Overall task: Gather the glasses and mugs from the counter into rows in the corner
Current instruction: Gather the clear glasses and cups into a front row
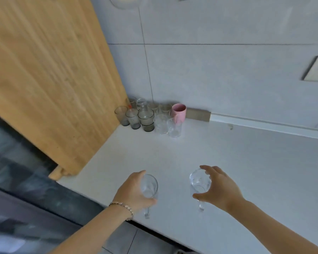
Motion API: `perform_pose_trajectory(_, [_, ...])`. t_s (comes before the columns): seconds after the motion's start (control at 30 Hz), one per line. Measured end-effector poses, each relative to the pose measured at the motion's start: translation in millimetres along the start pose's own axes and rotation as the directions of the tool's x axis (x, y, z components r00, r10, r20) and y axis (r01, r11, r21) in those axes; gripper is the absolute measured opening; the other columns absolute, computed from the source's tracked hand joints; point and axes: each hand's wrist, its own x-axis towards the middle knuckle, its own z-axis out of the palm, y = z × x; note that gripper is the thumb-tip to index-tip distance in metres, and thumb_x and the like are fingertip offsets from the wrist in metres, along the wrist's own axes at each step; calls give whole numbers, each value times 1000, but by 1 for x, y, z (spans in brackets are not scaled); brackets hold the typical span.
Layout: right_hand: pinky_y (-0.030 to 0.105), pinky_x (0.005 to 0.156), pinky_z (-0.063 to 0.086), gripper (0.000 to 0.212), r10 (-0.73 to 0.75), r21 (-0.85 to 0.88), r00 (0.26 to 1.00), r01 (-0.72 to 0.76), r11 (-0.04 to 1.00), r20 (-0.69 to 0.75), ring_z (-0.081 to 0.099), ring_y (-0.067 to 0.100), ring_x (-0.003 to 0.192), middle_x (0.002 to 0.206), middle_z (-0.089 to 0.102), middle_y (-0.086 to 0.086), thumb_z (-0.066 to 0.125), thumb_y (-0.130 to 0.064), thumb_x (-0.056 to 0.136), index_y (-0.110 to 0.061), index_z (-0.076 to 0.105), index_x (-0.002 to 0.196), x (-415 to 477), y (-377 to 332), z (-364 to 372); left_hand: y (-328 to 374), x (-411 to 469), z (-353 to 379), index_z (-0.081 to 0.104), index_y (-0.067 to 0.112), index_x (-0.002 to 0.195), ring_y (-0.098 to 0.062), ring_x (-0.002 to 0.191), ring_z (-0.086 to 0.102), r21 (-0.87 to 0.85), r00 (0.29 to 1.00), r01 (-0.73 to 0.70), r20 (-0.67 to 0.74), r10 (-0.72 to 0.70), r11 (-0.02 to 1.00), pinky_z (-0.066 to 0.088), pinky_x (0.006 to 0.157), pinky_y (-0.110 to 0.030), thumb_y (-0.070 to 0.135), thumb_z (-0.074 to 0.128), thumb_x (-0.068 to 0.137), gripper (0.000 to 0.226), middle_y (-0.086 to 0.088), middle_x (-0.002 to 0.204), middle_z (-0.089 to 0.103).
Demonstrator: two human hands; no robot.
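On the pale worktop (228, 162), the pink mug (179, 111) in the back corner serves as the marker for everything else. It stands against the tiled wall (209, 74), upright, at the right end of the back row of the gathered glassware. Just left of the pink mug are several clear glasses along the wall, blurred and hard to count, ending beside the tall wooden panel (50, 79). Just in front of the pink mug stands a clear glass (174, 127), with another clear glass (161, 124) touching or nearly touching its left side; further left of the pink mug is a stack of smoky grey glasses (146, 119), then two more grey glasses (133, 118) and (122, 115) close to the wooden panel. Well in front of the pink mug, near the worktop's front edge, the left hand (131, 193) has its grip wrapped around a clear handled glass (149, 187), thumb and fingers closed on its side. To the right of that, the right hand (218, 187) curls over a second clear handled glass (198, 180), fingers on the rim and thumb at the lower side; whether the grip presses firmly cannot be told. A bracelet (122, 208) circles the left wrist. A wall socket (317, 71) sits far right of the pink mug.
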Motion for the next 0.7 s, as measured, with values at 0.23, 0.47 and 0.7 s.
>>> perform_pose_trajectory(0.23, [25,100,43,92,-95,-2,991,96,995,93,43,12,127,134,44,-9,77,-47,63,-32,30,141,104,-61,14,-39,73,-59,29,22,141,-13,129,43,-6,992,104,-73,-104,995,38,103,-23,35,78,67,90,4,142,39])
perform_pose_trajectory(0.47, [26,102,40,93,-98,4,985,98,995,140,40,14,128,136,42,-7,76,-45,66,-29,28,143,183,-124,50,-89,179,-123,50,16,119,-23,117,49,114,987,146,-87,-136,983,45,95,-30,40,75,45,82,0,119,55])
perform_pose_trajectory(0.7, [26,103,39,94,87,40,994,-90,995,69,38,15,130,139,39,-5,76,-44,68,-27,25,145,244,-181,100,-136,307,-155,40,12,133,-23,126,44,243,997,73,7,-77,967,45,101,-33,23,79,62,81,-6,136,45])
